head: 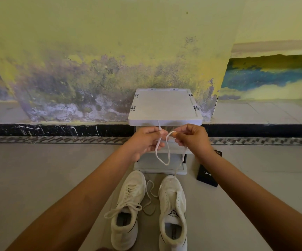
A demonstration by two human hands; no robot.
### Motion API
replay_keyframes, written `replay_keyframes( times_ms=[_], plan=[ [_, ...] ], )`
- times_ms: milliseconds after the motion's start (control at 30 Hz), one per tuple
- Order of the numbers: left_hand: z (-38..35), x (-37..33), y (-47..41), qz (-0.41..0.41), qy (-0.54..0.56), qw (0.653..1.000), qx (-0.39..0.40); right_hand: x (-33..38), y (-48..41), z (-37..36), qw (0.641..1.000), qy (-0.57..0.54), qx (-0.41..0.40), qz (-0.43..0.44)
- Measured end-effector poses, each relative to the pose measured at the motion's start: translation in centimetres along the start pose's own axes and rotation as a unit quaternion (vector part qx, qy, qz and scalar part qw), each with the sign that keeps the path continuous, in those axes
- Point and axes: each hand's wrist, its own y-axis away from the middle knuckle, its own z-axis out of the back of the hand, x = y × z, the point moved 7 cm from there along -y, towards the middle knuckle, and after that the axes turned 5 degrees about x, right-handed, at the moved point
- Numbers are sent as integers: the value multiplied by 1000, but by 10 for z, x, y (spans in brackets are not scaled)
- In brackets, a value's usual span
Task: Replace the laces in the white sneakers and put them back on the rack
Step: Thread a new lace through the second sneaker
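Nearest me on the floor stand the two white sneakers, toes pointing at the rack. The left sneaker is laced with a slack bow, while the right sneaker shows bare eyelets. Between them a loose lace lies curled on the floor. Beyond the toes I have both hands raised in front of the rack: my left hand and right hand each pinch the held lace, whose loop hangs between them. A thin strand drops from the right hand toward the right sneaker's toe. A dark box lies just right of the rack. The white rack stands against the stained wall.
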Motion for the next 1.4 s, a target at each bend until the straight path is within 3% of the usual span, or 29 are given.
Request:
replay_keyframes(
  times_ms=[200,367,433,500,600,667,700,733,767,833,867,933,1067,1300,1400],
  plan=[
    [-9,5,-1,9,18,998,54,0,0,-3,998,63,15,7],
    [46,23,-1,60,-140,980,-128,-23,1,3,987,111,84,-83],
    [78,40,5,114,-246,942,-199,-29,1,12,986,122,74,-90],
    [105,57,14,193,-389,872,-227,-32,0,20,987,122,64,-88],
    [124,71,30,287,-530,772,-203,-33,-3,25,989,106,48,-87],
    [122,77,30,295,-568,751,-163,-31,-3,18,989,105,60,-83],
    [114,78,26,279,-571,762,-128,-29,-2,13,989,104,73,-80],
    [103,78,19,245,-550,794,-87,-28,0,7,988,100,89,-77],
    [90,75,14,199,-482,851,-54,-27,1,0,987,96,107,-75],
    [61,57,9,109,-242,964,-5,-25,3,-10,985,92,131,-68],
    [47,45,8,72,-161,984,25,-23,3,-14,984,90,136,-65],
    [22,30,7,41,-83,992,85,-19,4,-19,985,79,140,-56],
    [-8,24,5,28,-68,987,140,-14,5,-21,985,77,144,-51],
    [-1,38,-1,58,-126,987,83,-21,5,-27,974,161,151,-60],
    [21,50,-5,79,-128,989,7,-18,3,-21,970,192,142,-43]
  ],
)
